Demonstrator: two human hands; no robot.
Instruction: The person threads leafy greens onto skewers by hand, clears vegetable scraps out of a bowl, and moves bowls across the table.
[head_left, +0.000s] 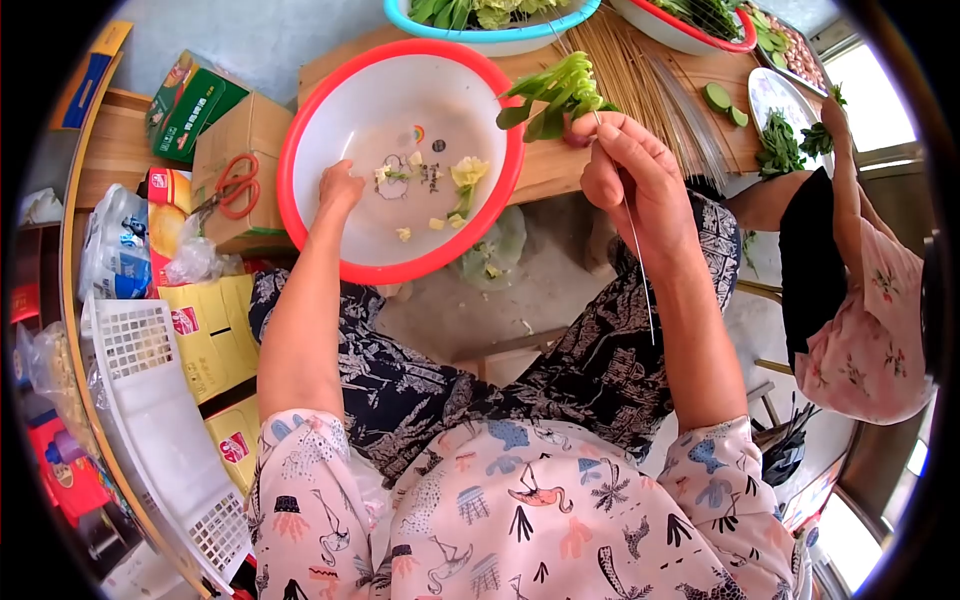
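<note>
My right hand (640,170) is closed around a thin skewer (637,245), pinched between thumb and fingers. Leafy greens (555,95) are bunched on the skewer's upper part, and its bare lower end slants down past my wrist. Inside a white basin (400,105) with a red rim is my left hand (341,187), close to the left wall. Its fingers look curled inward; what they hold, if anything, is hidden. Several small pale leaf scraps (467,172) lie on the basin's bottom, to the right of my left hand.
Loose skewers (630,80) lie on the wooden table (545,165) beside a blue-rimmed basin (490,38) and a red-rimmed basin (690,30) of greens. Red-handled scissors (237,187) rest by a cardboard box (265,130) at left. Another person (865,310) holds greens at right.
</note>
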